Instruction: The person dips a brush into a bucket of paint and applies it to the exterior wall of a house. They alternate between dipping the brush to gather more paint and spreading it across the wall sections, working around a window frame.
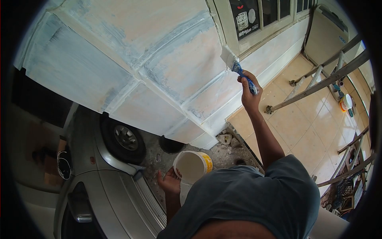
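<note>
My right hand (251, 89) is wrapped round the blue, paint-spattered handle of a paintbrush (239, 71). The wide white bristles are at the wall (179, 67), close beside the window frame's lower corner. Patchy white, grey and pinkish paint covers the wall's panels and raised bands. Low down, my left hand (170, 182) holds a white bucket (193, 166) with a yellow label by its rim, the fingers curled at its edge. Pale, whitish contents show inside the bucket.
A silver car (107, 199) and its wheel (124, 137) are at the lower left. Metal ladder legs (306, 92) stand on the tiled floor (292, 137) at the right. Near them is another small bucket (345, 102). Rubble (225, 139) lies at the wall's foot.
</note>
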A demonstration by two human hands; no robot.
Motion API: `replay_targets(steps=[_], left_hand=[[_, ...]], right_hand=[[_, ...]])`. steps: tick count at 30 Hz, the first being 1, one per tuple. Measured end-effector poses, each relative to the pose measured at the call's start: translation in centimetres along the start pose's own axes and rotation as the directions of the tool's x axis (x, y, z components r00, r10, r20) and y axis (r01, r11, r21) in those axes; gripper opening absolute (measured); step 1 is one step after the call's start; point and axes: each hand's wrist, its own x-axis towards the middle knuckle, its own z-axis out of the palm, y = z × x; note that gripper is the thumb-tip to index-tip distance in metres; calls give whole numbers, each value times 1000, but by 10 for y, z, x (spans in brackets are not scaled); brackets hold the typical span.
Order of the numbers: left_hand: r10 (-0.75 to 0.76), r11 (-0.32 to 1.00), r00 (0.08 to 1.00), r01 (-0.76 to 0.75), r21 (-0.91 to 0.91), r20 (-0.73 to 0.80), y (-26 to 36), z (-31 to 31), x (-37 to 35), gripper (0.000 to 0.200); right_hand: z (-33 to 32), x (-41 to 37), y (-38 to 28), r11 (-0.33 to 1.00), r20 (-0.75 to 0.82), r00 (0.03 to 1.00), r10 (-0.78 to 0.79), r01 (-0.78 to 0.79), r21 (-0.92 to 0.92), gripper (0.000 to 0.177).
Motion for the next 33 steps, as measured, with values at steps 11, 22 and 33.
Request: replay_targets(steps=[11,22,33], left_hand=[[-16,1000,1000,16,15,-10,3,-6,3,88],[-14,999,1000,14,43,0,9,-7,6,89],[-39,998,998,36,49,45,13,3,11,88]], right_hand=[[66,35,-14,842,59,887,-459,455,-291,21],[119,-23,-45,952,416,860,-297,300,60,18],[88,48,-18,984,330,929,-169,143,103,14]])
